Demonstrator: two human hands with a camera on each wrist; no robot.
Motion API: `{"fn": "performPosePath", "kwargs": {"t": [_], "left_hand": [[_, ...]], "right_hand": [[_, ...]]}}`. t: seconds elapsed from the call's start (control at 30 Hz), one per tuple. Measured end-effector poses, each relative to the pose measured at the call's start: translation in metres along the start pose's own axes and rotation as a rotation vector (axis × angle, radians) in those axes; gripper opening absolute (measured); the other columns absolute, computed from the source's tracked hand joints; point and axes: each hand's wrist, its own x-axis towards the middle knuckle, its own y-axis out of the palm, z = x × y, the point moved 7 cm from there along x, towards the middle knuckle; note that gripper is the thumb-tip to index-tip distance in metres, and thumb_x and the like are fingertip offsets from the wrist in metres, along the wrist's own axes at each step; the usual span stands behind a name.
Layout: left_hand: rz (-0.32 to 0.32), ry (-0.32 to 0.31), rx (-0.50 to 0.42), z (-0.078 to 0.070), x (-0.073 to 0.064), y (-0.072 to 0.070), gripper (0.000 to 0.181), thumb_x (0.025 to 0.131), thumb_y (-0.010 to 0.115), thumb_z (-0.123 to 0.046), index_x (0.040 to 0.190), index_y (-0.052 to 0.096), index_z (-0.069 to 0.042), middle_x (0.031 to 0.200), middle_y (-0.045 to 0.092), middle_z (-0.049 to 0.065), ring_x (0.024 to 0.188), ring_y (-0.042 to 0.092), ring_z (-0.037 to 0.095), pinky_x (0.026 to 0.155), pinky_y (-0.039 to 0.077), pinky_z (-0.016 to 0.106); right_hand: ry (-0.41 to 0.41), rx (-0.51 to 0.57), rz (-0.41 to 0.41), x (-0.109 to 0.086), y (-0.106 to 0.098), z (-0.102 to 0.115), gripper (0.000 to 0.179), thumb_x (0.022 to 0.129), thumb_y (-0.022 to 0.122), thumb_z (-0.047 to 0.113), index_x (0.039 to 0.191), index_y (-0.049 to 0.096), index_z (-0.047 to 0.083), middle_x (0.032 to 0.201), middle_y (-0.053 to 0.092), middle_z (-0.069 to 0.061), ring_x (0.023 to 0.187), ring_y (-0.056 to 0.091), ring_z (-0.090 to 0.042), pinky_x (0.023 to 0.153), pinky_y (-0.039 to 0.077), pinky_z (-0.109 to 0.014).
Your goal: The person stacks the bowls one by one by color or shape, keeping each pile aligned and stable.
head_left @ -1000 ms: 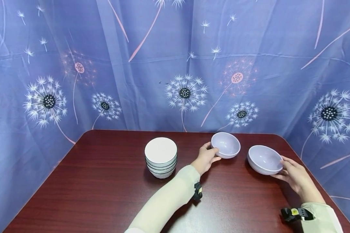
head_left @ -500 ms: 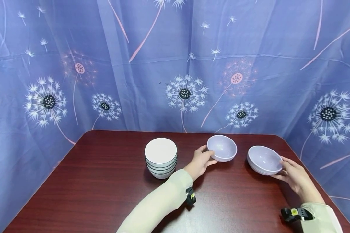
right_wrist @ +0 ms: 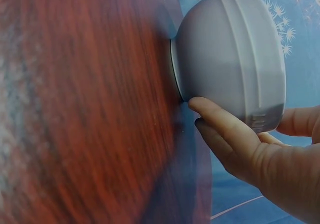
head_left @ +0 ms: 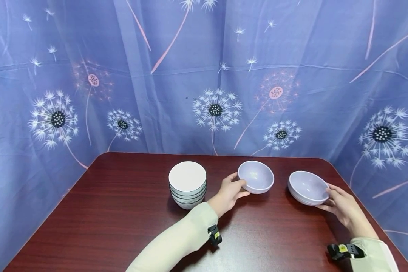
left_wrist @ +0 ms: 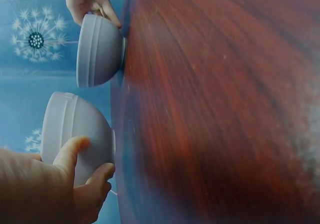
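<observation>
My left hand [head_left: 228, 192] grips the left side of a lavender bowl [head_left: 256, 176], thumb at the rim and fingers low on its wall. To the right, a second lavender bowl [head_left: 307, 187] is held at its right side by my right hand [head_left: 343, 206]. In the right wrist view that bowl [right_wrist: 225, 58] shows two ridges round its wall, with fingers near its foot. The left wrist view shows both bowls side by side and apart, the left hand's bowl [left_wrist: 82, 134] being nearer. Whether the left bowl's foot touches the table is hard to tell.
A stack of several white bowls with dark rims [head_left: 187, 185] stands left of my left hand. Everything is on a dark red wooden table [head_left: 105, 211]. A blue curtain with dandelion prints [head_left: 170, 94] hangs behind the table's far edge.
My left hand has moved left and a little towards me, carrying its lavender bowl away from the other one. My right hand and its bowl have stayed nearly still.
</observation>
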Motion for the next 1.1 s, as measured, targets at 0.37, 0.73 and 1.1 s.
{"fn": "performPosePath", "kwargs": {"t": [0.37,0.73,1.1], "left_hand": [[0.036,-0.017,0.013,-0.004,-0.016,-0.01,0.068,0.08,0.053,0.011,0.145,0.032,0.007,0.137,0.037,0.033,0.112,0.056,0.039,0.083,0.057,0.042],[0.054,-0.041,0.038,-0.004,-0.028,-0.024,0.069,0.082,0.053,0.009,0.146,0.029,0.006,0.136,0.039,0.034,0.113,0.056,0.038,0.083,0.057,0.04],[0.075,-0.044,0.073,-0.004,-0.043,-0.038,0.068,0.082,0.051,0.008,0.146,0.027,0.009,0.129,0.046,0.035,0.111,0.057,0.039,0.083,0.057,0.041]], "right_hand": [[-0.028,0.033,0.007,0.001,0.002,0.002,0.039,0.102,0.04,0.008,0.087,0.069,0.029,0.089,0.061,0.011,0.077,0.064,-0.011,0.066,0.061,-0.033],[-0.032,0.021,0.023,0.002,0.0,-0.001,0.036,0.101,0.041,0.01,0.089,0.068,0.031,0.09,0.062,0.011,0.077,0.065,-0.011,0.066,0.06,-0.033],[-0.023,0.025,0.024,0.003,-0.001,-0.002,0.038,0.102,0.04,0.009,0.089,0.068,0.031,0.09,0.062,0.012,0.078,0.065,-0.011,0.066,0.06,-0.033]]}}
